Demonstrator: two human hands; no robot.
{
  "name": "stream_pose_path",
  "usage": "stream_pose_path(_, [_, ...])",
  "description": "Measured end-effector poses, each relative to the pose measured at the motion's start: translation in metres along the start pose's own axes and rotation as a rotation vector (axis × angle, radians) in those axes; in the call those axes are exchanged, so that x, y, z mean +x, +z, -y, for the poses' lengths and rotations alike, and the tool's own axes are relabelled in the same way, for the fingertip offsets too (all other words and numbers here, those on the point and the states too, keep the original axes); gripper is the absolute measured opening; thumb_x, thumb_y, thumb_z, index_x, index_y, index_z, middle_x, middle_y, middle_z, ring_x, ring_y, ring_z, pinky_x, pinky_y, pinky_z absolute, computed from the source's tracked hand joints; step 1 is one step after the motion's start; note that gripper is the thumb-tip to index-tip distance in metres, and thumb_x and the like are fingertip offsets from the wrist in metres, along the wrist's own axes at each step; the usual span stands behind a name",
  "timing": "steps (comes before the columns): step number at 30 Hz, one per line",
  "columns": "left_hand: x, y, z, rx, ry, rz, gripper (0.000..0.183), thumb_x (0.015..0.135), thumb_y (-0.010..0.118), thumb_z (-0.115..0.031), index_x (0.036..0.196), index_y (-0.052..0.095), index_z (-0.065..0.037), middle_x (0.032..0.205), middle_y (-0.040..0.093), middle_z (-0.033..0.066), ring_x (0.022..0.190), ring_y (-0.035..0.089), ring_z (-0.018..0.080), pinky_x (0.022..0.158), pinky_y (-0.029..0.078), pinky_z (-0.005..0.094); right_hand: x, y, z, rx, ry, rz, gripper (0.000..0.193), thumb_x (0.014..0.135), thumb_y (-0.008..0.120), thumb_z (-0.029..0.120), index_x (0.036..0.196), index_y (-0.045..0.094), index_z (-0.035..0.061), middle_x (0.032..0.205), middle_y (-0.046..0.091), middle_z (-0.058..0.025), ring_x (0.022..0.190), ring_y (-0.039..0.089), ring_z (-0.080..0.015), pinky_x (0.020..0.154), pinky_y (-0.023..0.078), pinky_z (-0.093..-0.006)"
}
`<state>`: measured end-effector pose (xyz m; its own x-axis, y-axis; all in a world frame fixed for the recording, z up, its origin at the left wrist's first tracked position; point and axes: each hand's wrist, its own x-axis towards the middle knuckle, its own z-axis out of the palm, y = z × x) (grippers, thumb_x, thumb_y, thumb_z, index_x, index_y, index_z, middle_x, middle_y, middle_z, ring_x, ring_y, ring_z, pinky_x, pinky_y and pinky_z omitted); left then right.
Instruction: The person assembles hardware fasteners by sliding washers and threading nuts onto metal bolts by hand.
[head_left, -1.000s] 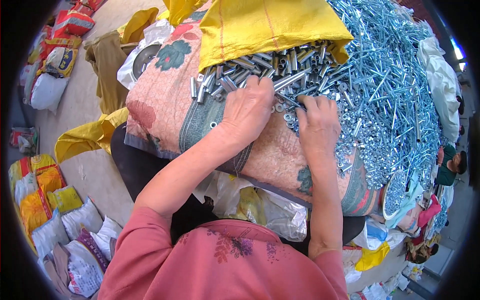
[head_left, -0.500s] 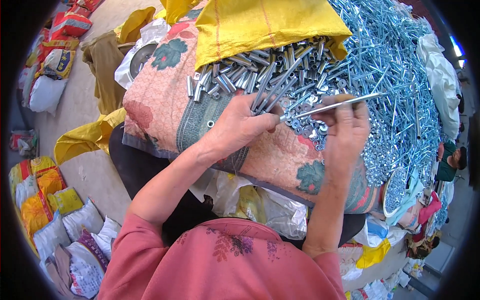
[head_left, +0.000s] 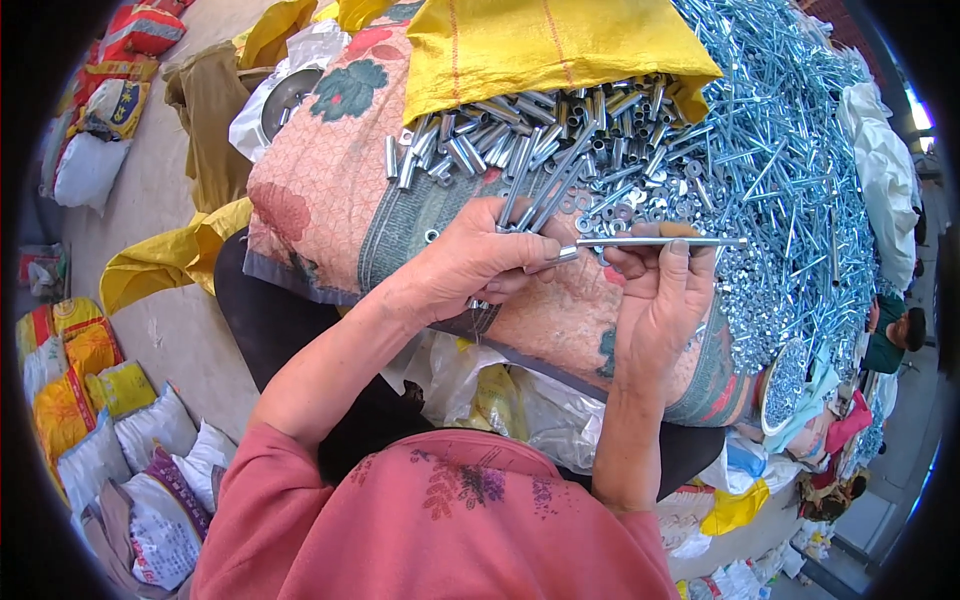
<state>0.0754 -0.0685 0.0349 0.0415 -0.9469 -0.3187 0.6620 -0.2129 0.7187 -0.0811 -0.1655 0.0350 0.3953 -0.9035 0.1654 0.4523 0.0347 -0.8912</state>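
My left hand (head_left: 480,255) is closed around several long thin metal rods (head_left: 550,195) that stick up past its fingers. A short shiny metal tube (head_left: 569,254) is pinched between its thumb and fingers, pointing right. My right hand (head_left: 665,300) grips another long metal rod (head_left: 665,241) between thumb and fingers, lying nearly level. This rod's left end is close to the tube's mouth; I cannot tell whether they touch. Beyond the hands lie a heap of short metal tubes (head_left: 465,153) and scattered washers (head_left: 655,200).
A yellow woven sack (head_left: 560,45) covers part of the tubes. To the right rises a big pile of bluish metal rods (head_left: 790,150), with small nuts (head_left: 750,320) at its near edge. A flowered quilt (head_left: 310,190) lies underneath. Filled bags (head_left: 155,435) stand at left.
The right hand has drawn slightly left and lower, and its rod has turned from slanting to nearly level. The tube in my left hand now shows more plainly.
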Motion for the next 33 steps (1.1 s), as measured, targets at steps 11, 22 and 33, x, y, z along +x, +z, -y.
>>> stream_pose_path(11, [-0.008, -0.021, -0.009, 0.022, -0.010, 0.015, 0.027, 0.076, 0.065, -0.011, 0.097, 0.058, 0.004, 0.067, 0.056, 0.0066, 0.040, 0.035, 0.0024, 0.034, 0.022, 0.0171, -0.021, 0.005, 0.003, -0.037, 0.114, 0.072, 0.011, 0.089, 0.044, 0.005, 0.094, 0.050, -0.0023, 0.081, 0.061, -0.0149, 0.069, 0.063, -0.0213, 0.061, 0.055, -0.0337])
stream_pose_path(22, [-0.010, -0.022, 0.011, -0.365, 0.045, 0.016, 0.014, 0.080, 0.065, -0.012, 0.087, 0.056, -0.003, 0.070, 0.054, 0.0046, 0.038, 0.033, -0.0001, 0.036, 0.027, 0.0142, -0.050, 0.016, -0.015, -0.463, -0.097, 0.320, 0.015, 0.078, 0.062, 0.002, 0.091, 0.056, -0.0018, 0.092, 0.055, -0.0087, 0.076, 0.052, -0.0124, 0.065, 0.043, -0.0237])
stream_pose_path(33, [-0.015, 0.003, 0.038, -0.406, -0.023, -0.017, 0.023, 0.084, 0.064, -0.029, 0.090, 0.057, -0.008, 0.077, 0.055, -0.0002, 0.049, 0.040, 0.0028, 0.042, 0.033, 0.0161, -0.053, 0.042, -0.019, -0.525, -0.006, 0.206, 0.070, 0.089, 0.040, 0.054, 0.121, 0.040, -0.0082, 0.113, 0.047, -0.0182, 0.101, 0.050, -0.0254, 0.088, 0.040, -0.0370])
